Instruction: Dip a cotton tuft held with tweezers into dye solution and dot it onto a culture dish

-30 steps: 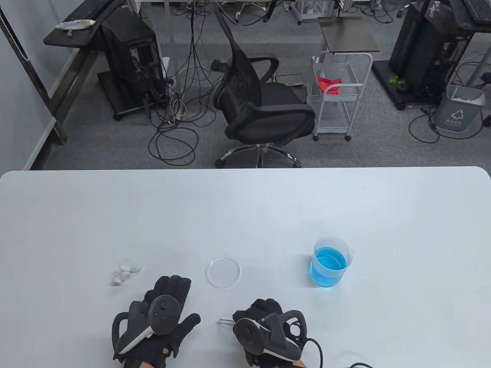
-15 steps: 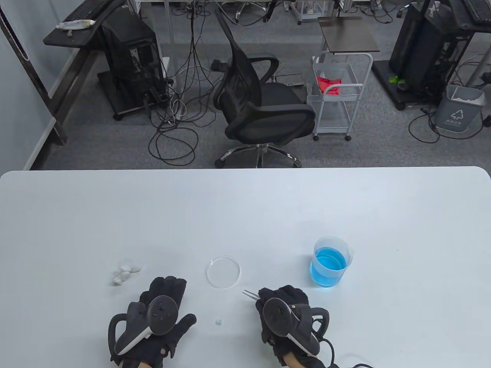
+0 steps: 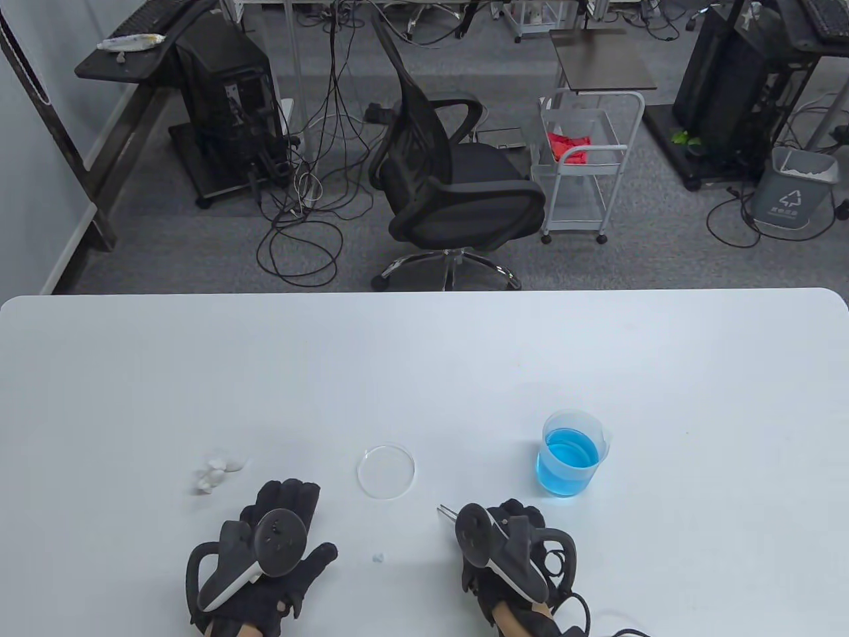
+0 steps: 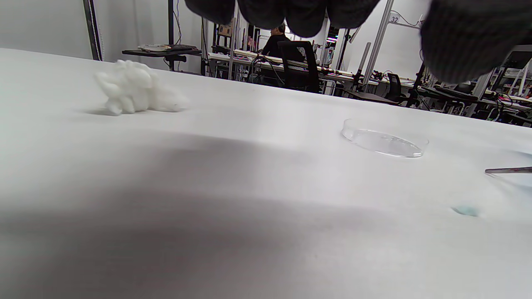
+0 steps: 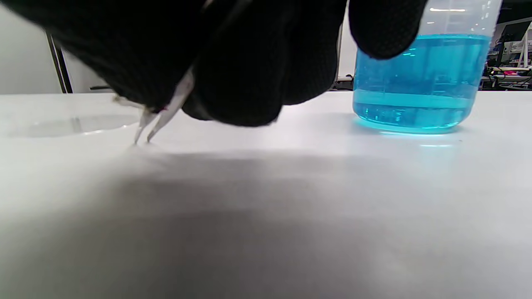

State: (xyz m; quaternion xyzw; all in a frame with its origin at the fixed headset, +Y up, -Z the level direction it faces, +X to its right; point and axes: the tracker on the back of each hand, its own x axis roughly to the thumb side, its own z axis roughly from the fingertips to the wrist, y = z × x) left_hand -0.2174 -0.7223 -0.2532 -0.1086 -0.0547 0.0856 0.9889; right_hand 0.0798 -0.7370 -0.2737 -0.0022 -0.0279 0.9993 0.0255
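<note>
- Even, bright overhead light in the table view; straight lines bow at its edges.
- Wrist views: broad soft shadows darken the counter (image 4: 249,232); close fingers (image 5: 249,83) blur.

From my left wrist I see black gloved fingertips (image 4: 305,16) hanging over the white table (image 4: 232,216). Fluffy white cotton clump (image 4: 135,88) far left, clear round glass dish (image 4: 384,140) right, thin metal tweezer tip (image 4: 509,170) at the right edge, small bluish tuft (image 4: 465,210) nearer.

Blue dye solution (image 3: 569,460), white cotton (image 3: 213,472), black-gloved hands (image 3: 282,531).
</note>
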